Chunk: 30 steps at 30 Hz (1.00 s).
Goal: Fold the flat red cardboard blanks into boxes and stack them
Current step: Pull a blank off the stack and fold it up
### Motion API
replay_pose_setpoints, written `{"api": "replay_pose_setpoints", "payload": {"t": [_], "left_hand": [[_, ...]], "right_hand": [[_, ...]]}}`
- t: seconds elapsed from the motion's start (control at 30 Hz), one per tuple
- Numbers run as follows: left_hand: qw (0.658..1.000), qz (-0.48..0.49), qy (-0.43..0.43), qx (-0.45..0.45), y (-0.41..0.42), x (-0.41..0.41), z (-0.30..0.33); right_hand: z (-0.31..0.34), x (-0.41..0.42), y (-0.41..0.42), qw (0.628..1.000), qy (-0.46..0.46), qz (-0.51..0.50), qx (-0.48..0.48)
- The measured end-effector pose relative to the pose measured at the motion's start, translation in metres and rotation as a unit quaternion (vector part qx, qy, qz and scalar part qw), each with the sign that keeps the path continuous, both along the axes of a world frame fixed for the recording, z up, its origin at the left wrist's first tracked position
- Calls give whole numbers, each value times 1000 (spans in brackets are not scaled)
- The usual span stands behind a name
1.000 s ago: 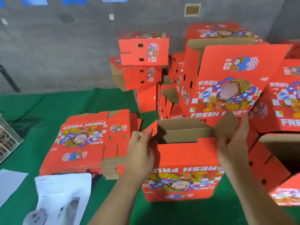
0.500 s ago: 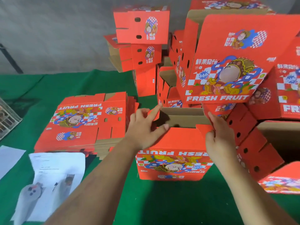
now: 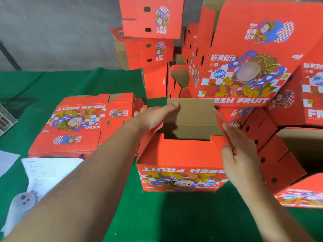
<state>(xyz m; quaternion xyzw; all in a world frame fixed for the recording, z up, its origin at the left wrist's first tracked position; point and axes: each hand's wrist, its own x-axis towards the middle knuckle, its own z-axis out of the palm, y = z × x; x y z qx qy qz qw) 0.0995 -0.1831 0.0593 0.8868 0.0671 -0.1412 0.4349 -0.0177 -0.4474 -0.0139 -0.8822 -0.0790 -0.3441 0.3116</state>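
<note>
Green cloth point(image 3: 157, 215) covers the table, bare along the near edge. White papers point(image 3: 45, 173) lie at the left margin; just beyond them, a stack of flat red blanks point(image 3: 78, 124). Centre: one half-formed red box point(image 3: 178, 163), top open, brown interior showing nothing inside. Left hand point(image 3: 153, 116), fingers straight, presses the far brown flap point(image 3: 192, 110). Right hand point(image 3: 239, 154) pinches the right side flap point(image 3: 221, 138). Behind and right, folded boxes point(image 3: 152, 20) stand piled, crowding that side.

Folded boxes point(image 3: 244, 55) crowd behind; green cloth point(image 3: 166, 215) open.
</note>
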Motion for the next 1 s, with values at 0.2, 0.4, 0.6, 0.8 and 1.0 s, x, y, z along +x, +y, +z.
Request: {"api": "replay_pose_setpoints", "payload": {"t": [0.2,0.4,0.6,0.8,1.0], "left_hand": [[971,-17,-229,67,5,-9,-36],[893,-218,-366,143,26,-43,-44],[915,-270,-191,232,38,-77,-37],[950,-190,-139,207,34,-109,-39],[958,-106,-117,239,34,-99,-45]], "right_hand": [[-3,-11,-4,987,156,25,-41],[-4,0,6,979,204,-9,-8],[-1,3,11,969,244,-29,7],[4,7,24,944,310,-18,115],[10,18,21,887,450,44,94]]}}
